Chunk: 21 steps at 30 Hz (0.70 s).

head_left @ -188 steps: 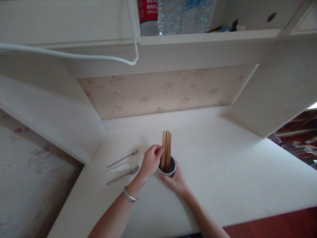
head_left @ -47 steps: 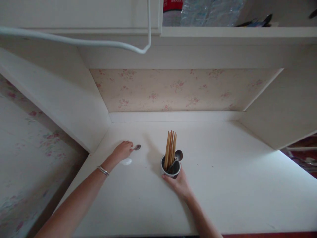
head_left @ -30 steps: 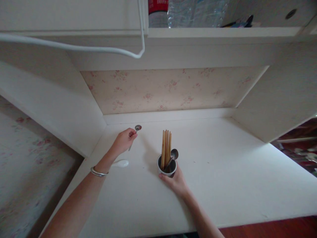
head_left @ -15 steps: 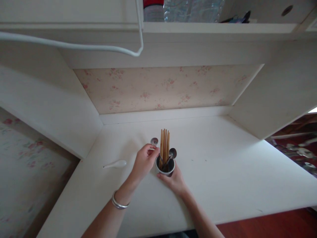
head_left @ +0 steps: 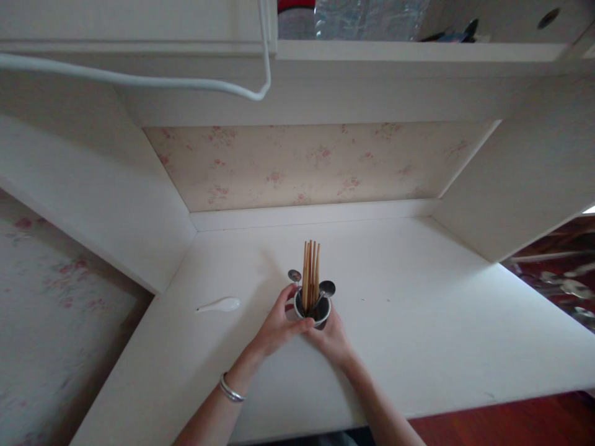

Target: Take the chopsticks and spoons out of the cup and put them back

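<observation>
A white-rimmed cup (head_left: 320,320) stands on the white desk, holding several wooden chopsticks (head_left: 311,272) and two metal spoons. One metal spoon (head_left: 294,275) leans out to the left of the chopsticks; the other spoon (head_left: 328,288) leans out to the right. My left hand (head_left: 281,325) curves around the cup's left side, its thumb along the near rim. From the right and front, my right hand (head_left: 330,337) grips the cup, and its far fingers are hidden behind it. To the left of my left hand lies a white soup spoon (head_left: 223,304).
The white desk (head_left: 409,347) has panels on both sides and floral wallpaper (head_left: 297,164) behind. Overhead, a shelf (head_left: 418,52) holds clear plastic packaging (head_left: 367,18). A white bar (head_left: 153,82) crosses the upper left. Reddish floor (head_left: 502,421) shows beyond the front edge.
My left hand has let go of the left metal spoon, which now rests in the cup, and has come down around the cup's side. My right hand has stayed on the cup.
</observation>
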{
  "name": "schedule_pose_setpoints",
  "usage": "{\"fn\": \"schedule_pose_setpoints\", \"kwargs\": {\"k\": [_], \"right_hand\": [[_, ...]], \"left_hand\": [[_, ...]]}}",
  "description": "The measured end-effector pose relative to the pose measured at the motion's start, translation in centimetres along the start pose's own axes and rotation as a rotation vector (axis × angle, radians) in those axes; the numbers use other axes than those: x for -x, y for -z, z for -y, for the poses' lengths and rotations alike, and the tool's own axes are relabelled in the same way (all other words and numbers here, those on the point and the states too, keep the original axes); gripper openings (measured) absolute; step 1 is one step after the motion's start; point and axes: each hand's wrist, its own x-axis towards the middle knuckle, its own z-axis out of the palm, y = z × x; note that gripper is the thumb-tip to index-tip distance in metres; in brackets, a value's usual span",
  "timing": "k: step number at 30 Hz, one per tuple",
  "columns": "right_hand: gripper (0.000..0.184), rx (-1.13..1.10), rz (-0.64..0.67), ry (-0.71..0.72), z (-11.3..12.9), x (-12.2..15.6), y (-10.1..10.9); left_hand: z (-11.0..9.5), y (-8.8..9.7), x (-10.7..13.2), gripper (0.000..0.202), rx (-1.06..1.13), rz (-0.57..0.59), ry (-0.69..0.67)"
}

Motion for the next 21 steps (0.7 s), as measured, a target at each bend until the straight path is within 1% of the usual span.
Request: {"fn": "schedule_pose_setpoints", "kwargs": {"k": [1,2,3,5,7,9,10,11,12,14,15,16,17,18,20,21], "right_hand": [[0.064,-0.010,0.007,0.019,-0.1,0.0,0.0],[0.065,-0.018,0.019,0.035,-0.1,-0.1,0.0],[0.065,-0.020,0.034,0.047,-0.1,-0.1,0.0],[0.065,-0.004,0.061,0.062,0.1,0.2,0.3],[0.073,0.046,0.054,0.078,0.5,0.9,0.8],[0.082,0.141,0.004,0.093,1.2,2.0,1.6],[0.083,0.203,-0.036,0.102,1.7,2.5,1.9],[0.080,0.267,-0.089,0.114,2.3,3.1,2.2],[0.072,0.322,-0.151,0.131,3.0,3.6,2.3],[0.049,0.387,-0.237,0.153,4.6,4.3,2.0],[0.036,0.387,-0.231,0.152,5.6,4.4,1.4],[0.025,0.369,-0.185,0.144,6.5,4.4,0.6],[0.016,0.340,-0.101,0.129,7.5,4.3,-0.5],[0.012,0.313,0.002,0.116,8.3,4.1,-1.7],[0.013,0.302,0.201,0.095,9.7,3.2,-4.7],[0.015,0.334,0.284,0.089,10.2,2.5,-6.3]], "left_hand": [[0.3,-0.1,0.1,0.089,0.052,0.050,-0.001],[0.6,-0.3,0.1,0.092,0.091,0.081,-0.006],[0.8,-0.5,0.1,0.090,0.110,0.096,-0.010],[1.0,-0.8,0.0,0.083,0.101,0.064,-0.013],[1.2,-1.0,-0.2,0.080,0.071,0.008,-0.004],[1.5,-1.1,-0.4,0.080,0.069,-0.035,0.000],[1.6,-1.2,-0.5,0.080,0.077,-0.052,-0.006],[1.8,-1.2,-0.6,0.080,0.088,-0.064,-0.010],[1.9,-1.3,-0.7,0.081,0.101,-0.076,-0.012],[2.0,-1.4,-0.8,0.083,0.133,-0.081,-0.021],[1.9,-1.4,-0.7,0.082,0.148,-0.072,-0.029],[1.7,-1.4,-0.6,0.079,0.158,-0.055,-0.032],[1.5,-1.3,-0.3,0.076,0.166,-0.036,-0.032],[1.4,-1.2,0.0,0.072,0.176,-0.015,-0.028],[1.3,-0.8,0.7,0.065,0.206,0.021,-0.002],[1.4,-0.6,0.9,0.061,0.209,0.032,0.019]]}}
